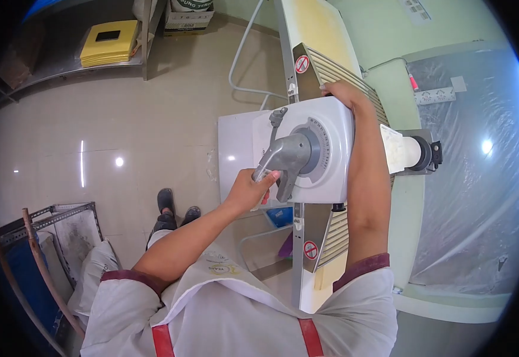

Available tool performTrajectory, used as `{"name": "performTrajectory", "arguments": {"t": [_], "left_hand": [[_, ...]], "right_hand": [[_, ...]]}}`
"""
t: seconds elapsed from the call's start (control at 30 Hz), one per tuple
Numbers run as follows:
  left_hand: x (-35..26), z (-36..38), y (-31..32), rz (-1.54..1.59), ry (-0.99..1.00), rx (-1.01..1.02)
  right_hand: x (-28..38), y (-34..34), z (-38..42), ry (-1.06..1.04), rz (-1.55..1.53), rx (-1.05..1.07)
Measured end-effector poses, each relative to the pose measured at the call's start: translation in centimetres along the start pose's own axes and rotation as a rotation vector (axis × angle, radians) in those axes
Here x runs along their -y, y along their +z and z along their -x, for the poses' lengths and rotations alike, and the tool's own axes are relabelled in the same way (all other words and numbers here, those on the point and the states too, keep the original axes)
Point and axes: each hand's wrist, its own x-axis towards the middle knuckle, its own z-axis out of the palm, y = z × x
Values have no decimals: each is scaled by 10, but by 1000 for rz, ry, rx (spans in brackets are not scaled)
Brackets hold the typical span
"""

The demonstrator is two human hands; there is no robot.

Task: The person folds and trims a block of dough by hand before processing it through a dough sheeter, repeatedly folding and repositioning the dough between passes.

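your left hand (247, 191), in the head view, is closed round the end of a grey lever (288, 156), with the thumb laid along it. that lever sits on top of a white machine housing (334, 190) in front of you, over a dial (320, 162) marked with a curved scale. a smaller grey knob (278, 116) stands near the lever.

your right hand (344, 93) lies over the far corner of the housing, beside a slatted guard (354, 76) — part of it is hidden, so you cannot tell whether the fingers grip the edge or just rest there. your right forearm runs along the housing's right side; a white roll (401, 153) lies just beyond it.

a second slatted guard (335, 235) is on the near side of the housing, with a round red sign (310, 250) beside it. over to the upper left, a yellow stack (109, 47) sits on a metal bench (57, 66) — a dark flat object (107, 35) on top. a white sack (97, 276) leans at the lower left, and your shoes (165, 201) show on the tiled floor (63, 143).
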Motion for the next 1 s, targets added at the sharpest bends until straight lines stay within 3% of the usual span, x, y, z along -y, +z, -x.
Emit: {"name": "performTrajectory", "arguments": {"t": [0.1, 0.3, 0.5, 0.67, 0.73, 0.77, 0.8, 0.87, 0.93, 1.0], "left_hand": [[0, -3, -1, -6, -28, 15], [16, -32, -27, -66, 186, 207], [13, -30, -27, -155, 100, 177], [13, -34, -34, -201, 183, 171], [9, -32, -27, -168, 221, 129], [11, -32, -21, 11, 124, 103], [10, -30, -17, -48, 104, 56], [8, -29, -13, -128, 109, -24], [9, -29, -9, -135, 132, -65], [8, -27, -5, -101, 129, -96]], "right_hand": [[-5, 2, -2, -12, -11, -30], [-3, 5, 1, -90, 78, -164], [5, 9, 24, -139, -42, -389], [4, 24, 41, -231, -141, -560], [18, 32, 84, -316, -131, -588], [16, 39, 94, -387, -92, -592], [10, 46, 104, -453, -50, -592], [-8, 74, 129, -613, -4, -791], [-21, 88, 179, -658, -113, -820], [-43, 103, 219, -554, -149, -864]]}}
